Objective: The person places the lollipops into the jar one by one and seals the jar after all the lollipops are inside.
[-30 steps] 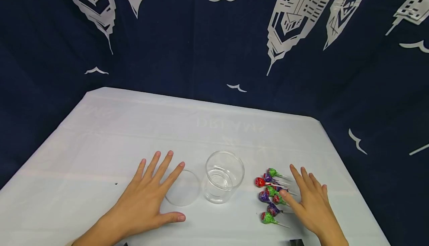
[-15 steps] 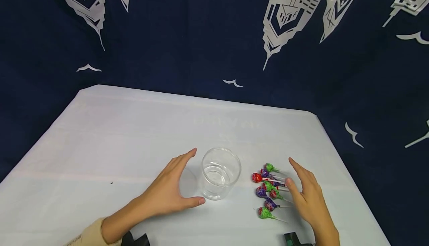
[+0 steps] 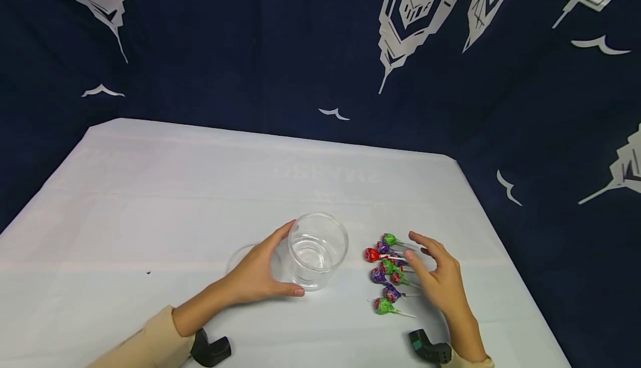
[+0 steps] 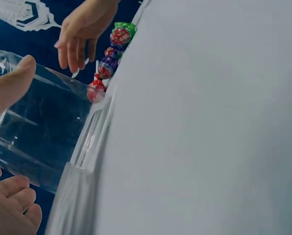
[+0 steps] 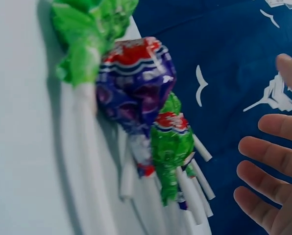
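A clear plastic jar (image 3: 318,251) stands upright without a cover on the white table. My left hand (image 3: 255,274) curves about its left side, thumb in front and fingers behind; the left wrist view shows the thumb over the jar wall (image 4: 43,127), the other fingers apart from it. Partly hidden behind this hand lies a clear round lid (image 3: 234,258). To the jar's right lie several wrapped lollipops, among them a red lollipop (image 3: 371,255) and a purple lollipop (image 5: 136,88). Over their stick ends hovers my right hand (image 3: 443,279), fingers loosely bent, holding nothing.
The white tabletop (image 3: 175,190) stretches behind and left of the jar. A dark blue cloth (image 3: 225,50) with white prints hangs behind it. Black wrist devices (image 3: 210,350) sit under both wrists. A small dark speck (image 3: 148,272) lies at left.
My left hand has gone from lying spread over the lid to curving about the jar's left side. My right hand has bent its fingers more near the lollipop sticks. The view has shifted.
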A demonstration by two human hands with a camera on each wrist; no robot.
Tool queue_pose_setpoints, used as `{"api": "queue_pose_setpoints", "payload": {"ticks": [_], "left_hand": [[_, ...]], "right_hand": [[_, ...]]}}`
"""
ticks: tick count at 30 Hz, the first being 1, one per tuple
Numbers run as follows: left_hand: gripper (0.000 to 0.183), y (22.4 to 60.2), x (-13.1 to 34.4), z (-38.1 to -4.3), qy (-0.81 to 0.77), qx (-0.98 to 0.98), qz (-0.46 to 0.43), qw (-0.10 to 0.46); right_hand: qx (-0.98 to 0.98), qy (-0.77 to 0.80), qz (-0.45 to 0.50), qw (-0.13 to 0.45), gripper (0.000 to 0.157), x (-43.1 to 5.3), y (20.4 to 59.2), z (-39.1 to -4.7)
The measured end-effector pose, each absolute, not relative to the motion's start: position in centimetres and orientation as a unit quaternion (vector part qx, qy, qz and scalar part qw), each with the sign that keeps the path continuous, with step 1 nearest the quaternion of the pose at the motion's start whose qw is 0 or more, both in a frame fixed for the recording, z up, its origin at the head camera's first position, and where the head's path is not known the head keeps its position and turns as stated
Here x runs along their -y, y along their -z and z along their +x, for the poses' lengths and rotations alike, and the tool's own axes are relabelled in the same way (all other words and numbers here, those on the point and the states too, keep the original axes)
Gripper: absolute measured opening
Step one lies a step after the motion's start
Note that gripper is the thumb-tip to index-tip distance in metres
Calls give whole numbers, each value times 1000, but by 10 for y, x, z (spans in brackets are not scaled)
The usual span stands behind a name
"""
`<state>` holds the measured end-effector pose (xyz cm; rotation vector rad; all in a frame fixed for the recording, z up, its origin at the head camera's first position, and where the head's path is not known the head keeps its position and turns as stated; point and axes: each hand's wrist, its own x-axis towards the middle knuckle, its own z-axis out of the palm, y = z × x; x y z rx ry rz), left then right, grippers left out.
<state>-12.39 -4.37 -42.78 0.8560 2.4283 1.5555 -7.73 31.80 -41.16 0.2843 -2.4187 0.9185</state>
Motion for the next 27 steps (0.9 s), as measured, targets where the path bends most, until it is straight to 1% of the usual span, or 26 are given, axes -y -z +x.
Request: {"api": "queue_pose_setpoints", "payload": {"ticks": [4, 9, 16, 20, 27], "left_hand": [[118, 434, 42, -128, -524, -796, 297, 57], [118, 438, 40, -128, -530, -794, 292, 56], [107, 439, 40, -129, -525, -797, 298, 34], [106, 440, 41, -129, -520, -799, 301, 24], [105, 443, 40, -128, -527, -794, 303, 37]], "right_hand": [[895, -353, 99, 255, 39, -318, 415, -79], [888, -377, 109, 241, 33, -319, 421, -83], [901, -354, 113, 223, 26, -321, 426, -88], [913, -328, 113, 214, 25, -321, 426, -90], [930, -302, 91, 190, 22, -324, 430, -84]]}}
